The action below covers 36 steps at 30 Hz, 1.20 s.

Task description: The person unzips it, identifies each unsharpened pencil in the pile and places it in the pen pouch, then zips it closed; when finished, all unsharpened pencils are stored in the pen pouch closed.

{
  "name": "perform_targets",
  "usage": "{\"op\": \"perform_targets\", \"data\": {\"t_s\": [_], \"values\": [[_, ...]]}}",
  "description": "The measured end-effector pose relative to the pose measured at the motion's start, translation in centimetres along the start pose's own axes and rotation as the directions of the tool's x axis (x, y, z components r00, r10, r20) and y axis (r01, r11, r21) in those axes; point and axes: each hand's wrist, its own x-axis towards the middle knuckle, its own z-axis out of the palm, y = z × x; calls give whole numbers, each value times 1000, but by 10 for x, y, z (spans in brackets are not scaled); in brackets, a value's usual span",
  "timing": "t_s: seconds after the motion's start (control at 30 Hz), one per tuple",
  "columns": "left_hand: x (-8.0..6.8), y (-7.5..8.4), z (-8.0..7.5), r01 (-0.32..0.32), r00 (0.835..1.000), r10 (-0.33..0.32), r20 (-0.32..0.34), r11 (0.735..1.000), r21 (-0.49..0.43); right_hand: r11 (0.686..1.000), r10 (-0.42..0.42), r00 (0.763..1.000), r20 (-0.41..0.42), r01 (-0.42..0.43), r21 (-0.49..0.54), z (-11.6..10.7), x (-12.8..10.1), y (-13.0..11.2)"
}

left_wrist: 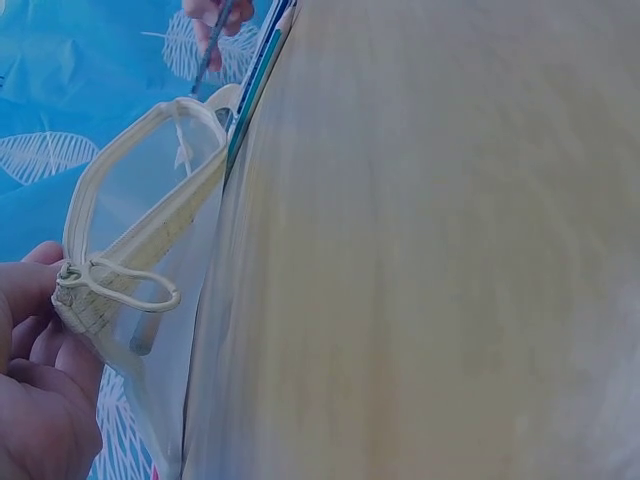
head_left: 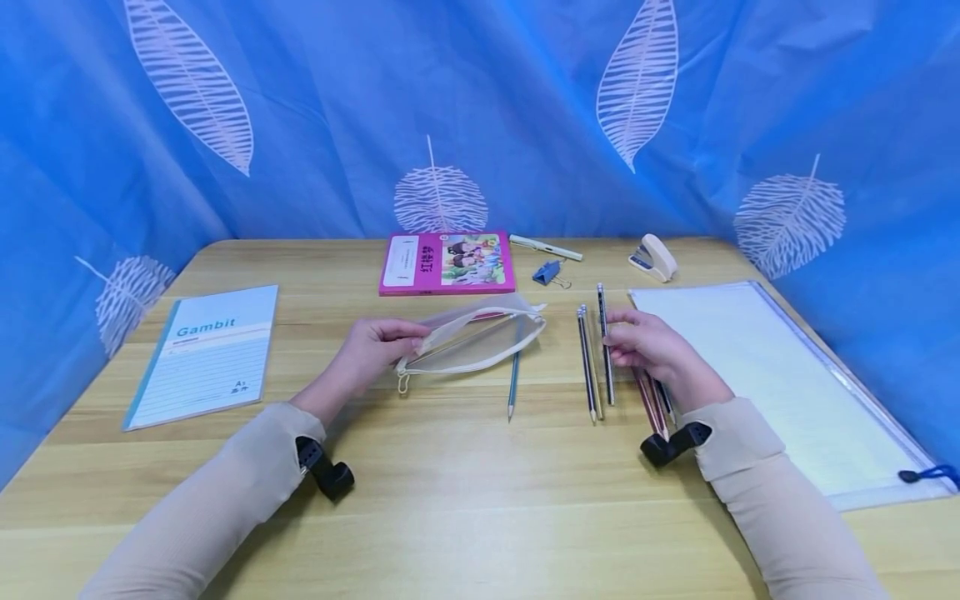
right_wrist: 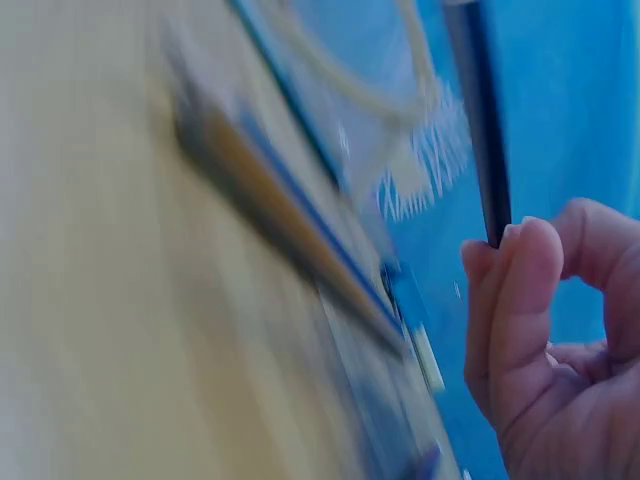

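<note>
Near half of wooden table point(head_left: 465, 508) bare, from both forearms to front edge. Far edge lined with pink book point(head_left: 447, 262), white pen point(head_left: 545, 247), blue binder clip point(head_left: 548, 272) and stapler point(head_left: 654, 257). Left edge taken by notebook point(head_left: 204, 353); right side by clear document folder point(head_left: 772, 375).

Left hand point(head_left: 372, 350) pinching left end of mesh pencil pouch point(head_left: 476, 337) beside zipper pull; pouch mouth held open at table centre. Blue pencil point(head_left: 513, 385) flat just below pouch.

Right hand point(head_left: 648, 348) with fingers curled around dark pencil point(head_left: 605, 346), tip toward body. Two more pencils point(head_left: 587, 362) lying just left of it; further pencils point(head_left: 654, 402) under right palm, contact unclear.
</note>
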Motion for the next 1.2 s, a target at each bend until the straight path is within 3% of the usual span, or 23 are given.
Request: {"op": "perform_targets", "data": {"t_s": [0.17,0.47,0.8,1.03,1.2], "values": [[0,0,1,1,1000,-1,1,1000,-13,969,-30,999,22,24,246,24,-5,0],[0,2,2,-15,1000,15,5,1000,-26,893,-75,997,-2,68,445,58,-2,-1],[0,1,3,-4,1000,4,5,999,-36,804,-10,996,-83,58,592,100,1,-9],[0,1,4,-12,1000,12,2,999,-45,802,2,997,-74,43,596,127,10,-10],[0,1,6,-14,1000,14,-2,997,-73,794,6,992,-124,71,603,145,15,-9]]}}
